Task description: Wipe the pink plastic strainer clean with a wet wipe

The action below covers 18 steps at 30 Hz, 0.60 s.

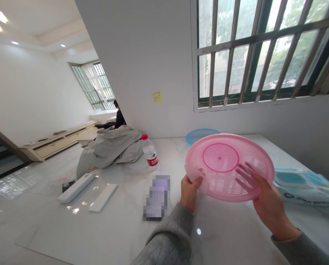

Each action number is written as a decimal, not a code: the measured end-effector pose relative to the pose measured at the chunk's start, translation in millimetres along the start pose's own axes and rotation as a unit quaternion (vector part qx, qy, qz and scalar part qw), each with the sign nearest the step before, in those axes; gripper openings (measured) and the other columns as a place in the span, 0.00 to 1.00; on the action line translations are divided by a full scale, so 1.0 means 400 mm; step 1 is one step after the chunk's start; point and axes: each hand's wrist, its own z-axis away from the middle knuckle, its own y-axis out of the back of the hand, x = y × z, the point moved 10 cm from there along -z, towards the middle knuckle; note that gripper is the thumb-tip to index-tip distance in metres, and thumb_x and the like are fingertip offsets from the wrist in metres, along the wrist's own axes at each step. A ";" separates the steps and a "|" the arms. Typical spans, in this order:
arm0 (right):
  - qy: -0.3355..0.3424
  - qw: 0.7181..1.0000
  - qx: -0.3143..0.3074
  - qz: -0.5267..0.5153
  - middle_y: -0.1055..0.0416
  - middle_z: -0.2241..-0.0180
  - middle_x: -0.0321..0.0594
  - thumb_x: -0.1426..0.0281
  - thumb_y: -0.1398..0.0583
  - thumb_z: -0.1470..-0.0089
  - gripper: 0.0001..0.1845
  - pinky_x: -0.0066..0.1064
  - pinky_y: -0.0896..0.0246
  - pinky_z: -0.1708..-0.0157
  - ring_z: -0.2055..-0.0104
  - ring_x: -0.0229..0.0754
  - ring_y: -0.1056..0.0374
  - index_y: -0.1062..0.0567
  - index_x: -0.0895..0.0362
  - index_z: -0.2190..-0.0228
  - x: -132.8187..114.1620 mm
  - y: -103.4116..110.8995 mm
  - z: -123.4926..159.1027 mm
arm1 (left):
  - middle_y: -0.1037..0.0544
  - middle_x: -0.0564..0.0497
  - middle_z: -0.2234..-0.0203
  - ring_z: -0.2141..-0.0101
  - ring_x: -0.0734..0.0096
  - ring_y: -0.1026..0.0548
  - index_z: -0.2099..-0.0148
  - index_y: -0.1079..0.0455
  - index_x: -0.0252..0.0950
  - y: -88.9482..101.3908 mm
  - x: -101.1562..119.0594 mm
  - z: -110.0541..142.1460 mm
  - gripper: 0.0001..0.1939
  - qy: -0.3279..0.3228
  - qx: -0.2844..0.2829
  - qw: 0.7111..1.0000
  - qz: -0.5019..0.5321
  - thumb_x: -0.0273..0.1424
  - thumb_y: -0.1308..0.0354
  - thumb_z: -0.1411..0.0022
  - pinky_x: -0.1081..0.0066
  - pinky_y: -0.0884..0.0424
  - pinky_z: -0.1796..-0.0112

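Observation:
A pink plastic mesh basket [219, 158] is held up over the table, tilted so that its round base faces me. My right hand [272, 206] grips its lower right rim, thumb on the near side; the fingers show through the mesh behind. At the lower left edge my left hand [190, 189] is closed on a thin, pale wipe [196, 176], which lies against the basket's rim. Part of the left fingers is hidden behind the basket. Behind it on the table lies a blue mesh basket [200, 137], partly covered from view.
On the white marbled table [120, 228] are a blue wipes pack [305, 187] at right, a red-capped water bottle [150, 151], a blurred phone [157, 198], a white case [77, 187], a flat white piece [103, 198] and grey cloth [114, 147]. A person [120, 117] sits far back.

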 end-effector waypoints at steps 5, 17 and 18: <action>-0.002 1.000 -0.002 0.002 0.20 0.42 0.45 0.60 0.30 0.44 0.21 0.57 0.31 0.37 0.36 0.60 0.27 0.16 0.49 0.49 0.005 0.001 -0.004 | 0.14 0.39 0.59 0.60 0.57 0.18 0.54 0.17 0.31 0.008 -0.007 -0.005 0.25 -0.004 0.006 1.000 -0.023 0.37 0.22 0.54 0.60 0.25 0.52; -0.018 1.000 0.004 0.004 0.20 0.42 0.44 0.58 0.28 0.46 0.22 0.58 0.31 0.37 0.36 0.60 0.27 0.16 0.48 0.50 0.026 0.007 -0.008 | 0.15 0.43 0.66 0.67 0.62 0.22 0.61 0.18 0.30 0.035 0.004 -0.002 0.20 -0.004 0.042 0.996 -0.079 0.36 0.22 0.55 0.65 0.27 0.63; -0.017 1.000 0.006 0.006 0.20 0.42 0.44 0.58 0.28 0.46 0.22 0.57 0.30 0.37 0.36 0.60 0.27 0.16 0.48 0.50 0.024 0.008 -0.008 | 0.15 0.43 0.66 0.67 0.63 0.22 0.61 0.18 0.30 0.032 0.003 -0.001 0.20 0.000 0.040 0.996 -0.074 0.36 0.22 0.55 0.65 0.27 0.63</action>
